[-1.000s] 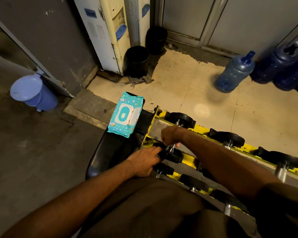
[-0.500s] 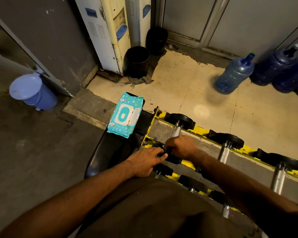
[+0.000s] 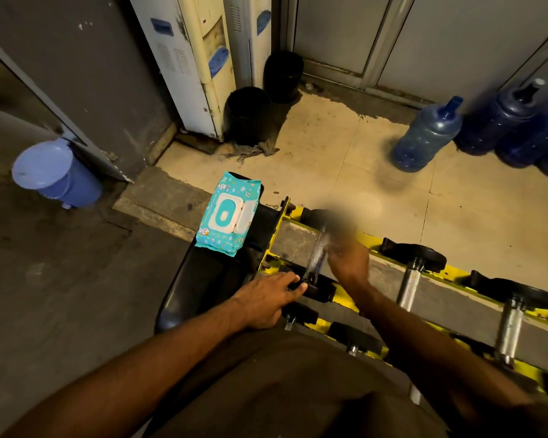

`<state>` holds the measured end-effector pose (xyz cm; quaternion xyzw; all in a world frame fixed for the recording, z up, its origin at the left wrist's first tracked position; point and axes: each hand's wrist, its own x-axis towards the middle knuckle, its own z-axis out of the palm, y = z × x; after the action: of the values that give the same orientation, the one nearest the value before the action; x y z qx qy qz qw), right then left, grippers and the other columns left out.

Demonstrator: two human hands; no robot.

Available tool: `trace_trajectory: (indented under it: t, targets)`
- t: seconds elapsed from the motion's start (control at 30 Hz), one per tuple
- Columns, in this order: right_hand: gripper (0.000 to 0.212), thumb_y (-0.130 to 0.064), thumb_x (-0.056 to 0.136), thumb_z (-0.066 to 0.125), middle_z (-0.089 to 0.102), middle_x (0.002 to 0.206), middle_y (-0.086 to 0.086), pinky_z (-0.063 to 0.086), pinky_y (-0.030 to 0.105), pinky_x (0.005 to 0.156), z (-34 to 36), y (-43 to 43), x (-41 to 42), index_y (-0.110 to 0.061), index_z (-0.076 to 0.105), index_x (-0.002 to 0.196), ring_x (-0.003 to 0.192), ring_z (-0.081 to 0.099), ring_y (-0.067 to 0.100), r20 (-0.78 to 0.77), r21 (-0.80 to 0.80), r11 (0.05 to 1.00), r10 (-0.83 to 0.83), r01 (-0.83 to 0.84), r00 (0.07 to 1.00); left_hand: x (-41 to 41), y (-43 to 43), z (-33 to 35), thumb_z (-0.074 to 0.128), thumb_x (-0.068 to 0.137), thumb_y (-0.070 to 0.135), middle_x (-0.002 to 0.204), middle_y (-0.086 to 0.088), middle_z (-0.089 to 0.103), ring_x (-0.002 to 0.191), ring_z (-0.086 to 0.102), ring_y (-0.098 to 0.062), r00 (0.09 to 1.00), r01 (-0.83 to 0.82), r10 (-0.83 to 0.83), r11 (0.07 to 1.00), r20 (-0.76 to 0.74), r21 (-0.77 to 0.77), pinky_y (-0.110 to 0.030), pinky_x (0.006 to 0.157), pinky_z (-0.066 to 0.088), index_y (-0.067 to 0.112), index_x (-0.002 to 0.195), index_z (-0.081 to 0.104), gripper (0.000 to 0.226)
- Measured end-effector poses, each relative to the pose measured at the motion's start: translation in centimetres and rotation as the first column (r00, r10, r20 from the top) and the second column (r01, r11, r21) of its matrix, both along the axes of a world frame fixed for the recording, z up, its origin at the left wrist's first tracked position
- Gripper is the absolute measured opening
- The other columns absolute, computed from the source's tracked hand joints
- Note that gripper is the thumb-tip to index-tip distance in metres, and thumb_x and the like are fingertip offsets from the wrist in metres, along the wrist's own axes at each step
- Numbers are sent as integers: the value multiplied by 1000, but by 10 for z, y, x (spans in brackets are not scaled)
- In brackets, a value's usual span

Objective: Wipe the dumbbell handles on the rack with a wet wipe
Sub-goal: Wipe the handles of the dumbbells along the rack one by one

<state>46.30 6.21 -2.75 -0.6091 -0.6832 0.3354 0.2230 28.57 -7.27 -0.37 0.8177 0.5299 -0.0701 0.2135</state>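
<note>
1. Blue lidded bin (image 3: pixel 56 172): on the floor at 10 o'clock from frame centre, against the grey wall.
2. Two water dispensers (image 3: pixel 196 58) at 12 o'clock. Two black buckets (image 3: pixel 249 115) stand on the floor just to their 3 o'clock side.
3. Wet wipe pack (image 3: pixel 228 214): teal, lying flat on the far end of a black padded bench (image 3: pixel 200 279). The bench butts up to the rack's 9 o'clock end.
4. Left hand (image 3: pixel 266 300): released, grasping nothing. Fingers are fairly straight, laid on the black near end plate of the first dumbbell, at 5 o'clock from the pack.
5. Dumbbell handle (image 3: pixel 315 254): knurled metal, in the first slot of the yellow rack (image 3: pixel 453 274). It runs roughly 12 to 6 o'clock across the rails.
6. Right hand (image 3: pixel 348 262): motion-blurred, against the 3 o'clock side of that handle. Can't tell whether it is clenched or released. There is a pale smear at the fingers, but I can't confirm it is a wipe.
7. Two more dumbbells sit in the next slots at 3 o'clock, with handles (image 3: pixel 408 284) and (image 3: pixel 510 320) lying parallel to the first.
8. Blue water jugs (image 3: pixel 424 137): on the tiled floor at 1–2 o'clock, along the far wall.
</note>
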Motion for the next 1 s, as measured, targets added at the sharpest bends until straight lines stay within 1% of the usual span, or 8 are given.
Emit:
trace_trajectory:
  t: [0.1,0.27,0.4,0.57,0.7,0.8,0.9,1.0]
  targets:
    - [19,-12,90,69,68,97,3,50,27,75,-6,5,-13,-7,71,108,89,63,18,-179,-352,894,-356,278,917,-2,-1,1,52,93,14,156,-14,26,142,31,-29,1000,-1,1,1000,9,5,-43,111,41,17,159,21,73]
    - [10,-5,83,73,74,94,17,59,38,71,-9,-3,6,1,74,91,83,70,29,-11,-714,673,-289,195,957,-5,4,2,52,94,15,155,-13,27,140,33,-29,1000,15,-15,1000,3,13,-44,110,42,18,159,22,71]
    - [14,7,92,55,67,80,16,57,38,73,0,10,-4,3,68,95,69,65,26,-147,-786,591,-462,180,875,-2,6,3,52,96,18,155,-13,26,141,32,-29,1000,17,-17,1000,13,13,-45,110,42,18,159,22,69]
    - [22,10,88,58,69,100,12,59,30,74,2,10,-11,-4,72,97,86,67,22,-304,-812,540,-715,221,629,-1,3,5,50,97,17,157,-13,23,142,30,-28,1000,-6,6,1000,29,-10,-43,112,40,18,159,20,69]
    - [11,3,82,72,71,89,15,57,27,61,7,-29,-2,-7,69,82,77,67,22,-260,-655,713,-523,250,812,-2,3,3,50,95,16,155,-14,24,141,31,-29,999,-15,15,1000,31,-12,-44,111,41,18,159,21,70]
    - [9,-5,82,76,69,82,1,58,30,66,4,-41,1,-13,73,82,75,67,15,-111,-255,965,35,-63,993,-1,2,2,49,96,16,155,-14,24,141,30,-29,999,-20,21,1000,27,-16,-43,112,40,18,159,19,70]
    - [14,-12,91,68,65,99,2,53,28,74,5,-23,-5,-10,74,103,85,60,13,209,60,900,412,-432,887,2,2,3,49,97,17,159,-13,20,145,25,-29,1000,-20,21,999,23,-25,-44,113,38,19,160,15,71]
    - [22,-16,95,62,60,115,7,50,31,76,7,2,-22,-11,69,116,98,59,21,555,94,825,421,-557,717,2,0,1,51,96,16,160,-13,18,147,23,-29,1000,-15,15,999,15,-43,-45,114,38,19,160,13,74]
